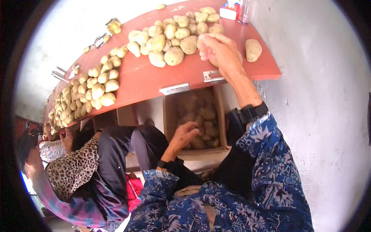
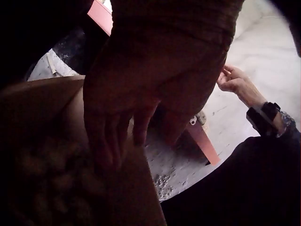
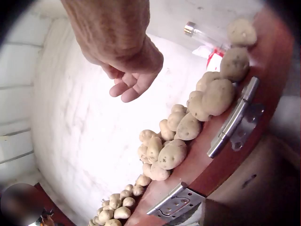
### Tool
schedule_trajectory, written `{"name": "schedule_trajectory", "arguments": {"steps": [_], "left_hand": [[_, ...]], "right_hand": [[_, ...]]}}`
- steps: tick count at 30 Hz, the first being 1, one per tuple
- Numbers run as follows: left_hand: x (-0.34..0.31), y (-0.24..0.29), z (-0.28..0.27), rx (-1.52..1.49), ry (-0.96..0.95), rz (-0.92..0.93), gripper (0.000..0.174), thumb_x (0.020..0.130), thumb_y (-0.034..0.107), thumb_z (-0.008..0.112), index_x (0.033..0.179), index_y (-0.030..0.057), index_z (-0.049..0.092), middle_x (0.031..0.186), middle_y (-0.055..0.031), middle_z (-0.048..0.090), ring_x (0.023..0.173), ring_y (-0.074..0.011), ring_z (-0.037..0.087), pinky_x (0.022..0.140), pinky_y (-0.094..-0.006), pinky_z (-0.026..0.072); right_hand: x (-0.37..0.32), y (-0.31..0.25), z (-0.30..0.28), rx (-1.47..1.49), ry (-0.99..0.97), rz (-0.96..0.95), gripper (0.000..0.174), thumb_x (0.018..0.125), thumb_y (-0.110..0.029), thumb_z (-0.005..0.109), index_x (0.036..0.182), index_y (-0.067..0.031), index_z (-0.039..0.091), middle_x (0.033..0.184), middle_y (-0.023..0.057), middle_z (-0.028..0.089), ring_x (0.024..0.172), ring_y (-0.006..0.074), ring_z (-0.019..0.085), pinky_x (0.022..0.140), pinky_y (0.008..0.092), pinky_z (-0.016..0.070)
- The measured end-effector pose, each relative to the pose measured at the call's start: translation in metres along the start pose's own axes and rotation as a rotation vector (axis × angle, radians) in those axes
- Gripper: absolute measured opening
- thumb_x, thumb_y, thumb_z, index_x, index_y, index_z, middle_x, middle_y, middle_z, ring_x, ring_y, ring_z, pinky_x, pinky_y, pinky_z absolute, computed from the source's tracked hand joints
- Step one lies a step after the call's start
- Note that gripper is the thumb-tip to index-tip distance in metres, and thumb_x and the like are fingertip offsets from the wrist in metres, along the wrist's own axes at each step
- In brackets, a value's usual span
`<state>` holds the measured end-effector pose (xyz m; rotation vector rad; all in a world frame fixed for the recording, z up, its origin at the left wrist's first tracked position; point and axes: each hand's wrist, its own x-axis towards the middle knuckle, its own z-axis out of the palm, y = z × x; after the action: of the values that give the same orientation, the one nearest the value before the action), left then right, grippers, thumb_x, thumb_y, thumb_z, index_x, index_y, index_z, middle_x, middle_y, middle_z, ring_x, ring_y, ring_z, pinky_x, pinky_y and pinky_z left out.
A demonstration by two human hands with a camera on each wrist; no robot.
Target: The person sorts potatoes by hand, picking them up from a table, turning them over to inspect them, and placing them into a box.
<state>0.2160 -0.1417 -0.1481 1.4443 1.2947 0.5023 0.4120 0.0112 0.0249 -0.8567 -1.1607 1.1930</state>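
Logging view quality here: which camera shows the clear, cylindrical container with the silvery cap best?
The right wrist view: it shows the clear, cylindrical container with its silvery cap. The head view cuts off its top at the picture's edge; in the left wrist view I cannot see it.

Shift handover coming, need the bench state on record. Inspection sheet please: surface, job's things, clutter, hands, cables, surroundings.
Surface: red table, metal hinges at its near edge
Job's things: near heap of potatoes, long heap to its left, lone potato near the right end; more in the open box below the edge, dim inside
Clutter: red-and-white packet and clear glass vessel at the far right, jar with yellow contents at the far side
Hands: left over the box, right raised by the near heap; no item seen in either
Cables: nothing seen
Surroundings: pale wall on the right, seated person in leopard print on the left
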Motion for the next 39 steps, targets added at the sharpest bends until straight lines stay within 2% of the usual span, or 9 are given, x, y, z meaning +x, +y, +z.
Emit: {"name": "schedule_trajectory", "arguments": {"steps": [6, 11, 17, 20, 27, 29, 32, 36, 39], "left_hand": [[0.003, -0.007, 0.008, 0.051, -0.015, 0.006, 0.041, 0.086, 0.026, 0.059, 0.115, -0.0029, 0.056, 0.109, -0.0150, 0.062, 0.100, -0.0234, 0.058, 0.086, -0.0337, 0.0448], [0.002, 0.001, 0.018, 0.058, -0.014, 0.007, 0.038, 0.083, 0.024, 0.060, 0.112, -0.0002, 0.057, 0.105, -0.0202, 0.063, 0.098, -0.0328, 0.060, 0.082, -0.0384, 0.0473], [0.004, 0.002, 0.026, 0.076, -0.067, 0.080, 0.040, 0.082, 0.026, 0.061, 0.112, -0.0002, 0.056, 0.100, -0.0212, 0.063, 0.093, -0.0338, 0.061, 0.078, -0.0400, 0.0476], [0.005, 0.000, 0.026, 0.119, -0.084, 0.079, 0.039, 0.082, 0.027, 0.061, 0.110, 0.0001, 0.057, 0.099, -0.0213, 0.063, 0.093, -0.0347, 0.061, 0.078, -0.0414, 0.0471], [0.003, 0.002, 0.021, 0.234, -0.073, 0.096, 0.038, 0.082, 0.028, 0.062, 0.109, 0.0018, 0.058, 0.099, -0.0209, 0.063, 0.093, -0.0364, 0.060, 0.080, -0.0415, 0.0466], [0.001, -0.002, 0.020, 0.263, -0.044, 0.160, 0.037, 0.085, 0.026, 0.061, 0.113, 0.0019, 0.057, 0.096, -0.0184, 0.064, 0.081, -0.0281, 0.063, 0.072, -0.0378, 0.0485], [-0.001, 0.010, 0.016, 0.147, -0.086, 0.033, 0.037, 0.082, 0.026, 0.062, 0.109, 0.0020, 0.058, 0.100, -0.0211, 0.063, 0.094, -0.0354, 0.060, 0.079, -0.0410, 0.0473], [0.003, 0.008, 0.017, 0.167, -0.073, 0.052, 0.036, 0.082, 0.026, 0.062, 0.110, 0.0022, 0.058, 0.100, -0.0210, 0.063, 0.094, -0.0352, 0.061, 0.079, -0.0410, 0.0474], [0.006, 0.005, 0.022, 0.158, -0.078, 0.049, 0.037, 0.082, 0.026, 0.062, 0.110, 0.0021, 0.057, 0.099, -0.0210, 0.063, 0.094, -0.0360, 0.060, 0.079, -0.0410, 0.0472]], "right_hand": [[0.012, 0.004, 0.005, 0.051, 0.025, 0.058, 0.019, 0.088, -0.017, 0.059, 0.097, -0.0012, 0.063, 0.080, 0.0065, 0.065, 0.061, 0.0113, 0.059, 0.054, 0.0222, 0.0477], [0.011, 0.004, 0.016, 0.121, -0.006, 0.136, 0.018, 0.087, -0.018, 0.059, 0.095, -0.0021, 0.064, 0.076, 0.0053, 0.064, 0.058, 0.0098, 0.058, 0.051, 0.0222, 0.0487], [-0.004, 0.008, 0.042, -0.354, -0.422, 0.216, 0.022, 0.085, -0.021, 0.059, 0.096, -0.0027, 0.065, 0.077, 0.0066, 0.065, 0.061, 0.0117, 0.060, 0.056, 0.0246, 0.0483], [-0.010, 0.005, 0.051, -0.621, -0.489, -0.107, 0.022, 0.085, -0.021, 0.058, 0.092, -0.0021, 0.064, 0.073, 0.0086, 0.062, 0.059, 0.0150, 0.061, 0.055, 0.0276, 0.0471], [0.032, -0.006, 0.015, -0.580, -0.215, -0.100, 0.020, 0.083, -0.017, 0.055, 0.087, 0.0003, 0.063, 0.068, 0.0114, 0.063, 0.056, 0.0197, 0.062, 0.056, 0.0324, 0.0490], [0.036, -0.011, 0.001, -0.653, -0.233, -0.118, 0.020, 0.083, -0.019, 0.056, 0.088, -0.0016, 0.064, 0.071, 0.0133, 0.063, 0.062, 0.0251, 0.063, 0.061, 0.0360, 0.0503], [0.046, -0.014, -0.018, -1.106, -0.087, -0.343, 0.018, 0.082, -0.022, 0.056, 0.086, -0.0068, 0.065, 0.076, 0.0177, 0.064, 0.080, 0.0354, 0.062, 0.076, 0.0450, 0.0480], [0.052, -0.012, -0.028, -1.286, 0.060, -0.199, 0.018, 0.081, -0.020, 0.056, 0.089, -0.0067, 0.065, 0.084, 0.0193, 0.064, 0.086, 0.0347, 0.061, 0.077, 0.0442, 0.0481], [0.052, 0.017, -0.039, -1.524, -0.075, -0.117, 0.019, 0.082, -0.019, 0.055, 0.091, -0.0061, 0.065, 0.088, 0.0186, 0.065, 0.090, 0.0350, 0.060, 0.077, 0.0438, 0.0481]]}}
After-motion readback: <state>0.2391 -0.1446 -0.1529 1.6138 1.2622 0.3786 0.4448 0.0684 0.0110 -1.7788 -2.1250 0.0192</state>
